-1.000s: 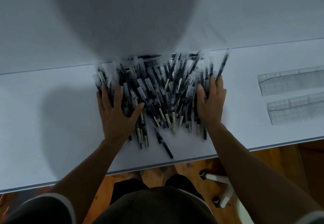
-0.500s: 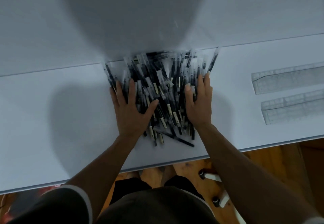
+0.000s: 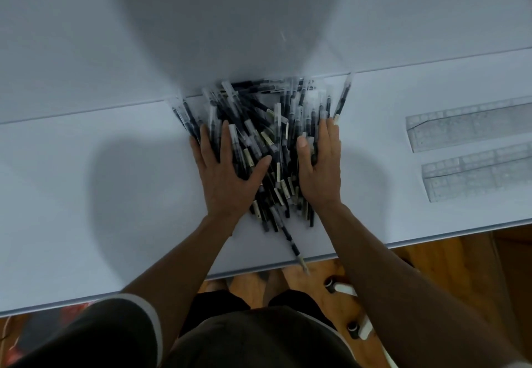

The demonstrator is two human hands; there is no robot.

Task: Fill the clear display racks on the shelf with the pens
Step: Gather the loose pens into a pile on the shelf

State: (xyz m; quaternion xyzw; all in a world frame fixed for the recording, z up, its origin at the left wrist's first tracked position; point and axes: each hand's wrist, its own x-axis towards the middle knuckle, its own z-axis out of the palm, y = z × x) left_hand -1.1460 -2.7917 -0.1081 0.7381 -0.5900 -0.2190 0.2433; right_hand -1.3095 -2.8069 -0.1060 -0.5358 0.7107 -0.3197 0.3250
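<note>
A heap of dark pens (image 3: pixel 267 137) with clear caps lies on the white shelf (image 3: pixel 86 195) against the back wall. My left hand (image 3: pixel 227 172) presses flat on the heap's left side, fingers straight and spread. My right hand (image 3: pixel 319 163) presses flat on the right side. One pen (image 3: pixel 293 248) sticks out toward me, its tip over the shelf's front edge. Two clear display racks (image 3: pixel 472 124) (image 3: pixel 478 172) lie at the right of the shelf, apart from both hands.
The shelf's front edge (image 3: pixel 374 245) runs just below the heap. Under it are a wooden floor and a white chair base with black castors (image 3: pixel 342 288). A white wall (image 3: pixel 417 8) rises behind the shelf.
Both hands have slid toward each other, squeezing the pens into a narrower, taller heap. One pen has slipped out toward the front edge.
</note>
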